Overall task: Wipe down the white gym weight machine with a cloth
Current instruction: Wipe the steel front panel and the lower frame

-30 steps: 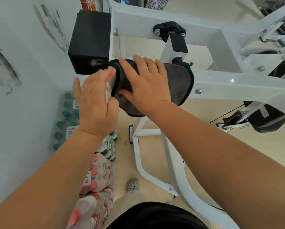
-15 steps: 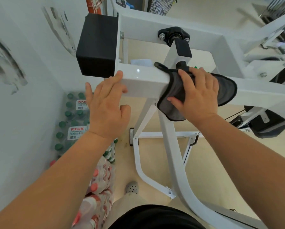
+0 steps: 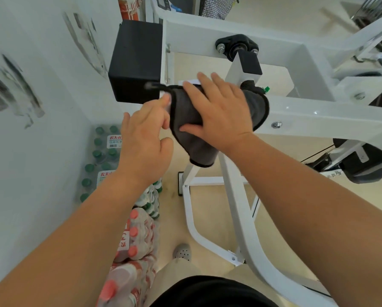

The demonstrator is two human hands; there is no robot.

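Right hand (image 3: 223,114), fingers spread flat, presses cloth (image 3: 198,149) onto machine bar (image 3: 318,116); left hand (image 3: 143,145) relaxed, fingertips at cloth edge; black block (image 3: 134,63) adjacent.

Shrink-wrapped bottle packs (image 3: 101,156) against the wall (image 3: 30,151)

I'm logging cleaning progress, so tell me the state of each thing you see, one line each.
cloth: draped over the white bar, pressed down.
right hand: flat on the cloth, fingers straight.
left hand: relaxed, fingertips at the cloth's edge.
white bar: partly covered.
bottle packs: wrapped, capped, on the floor.
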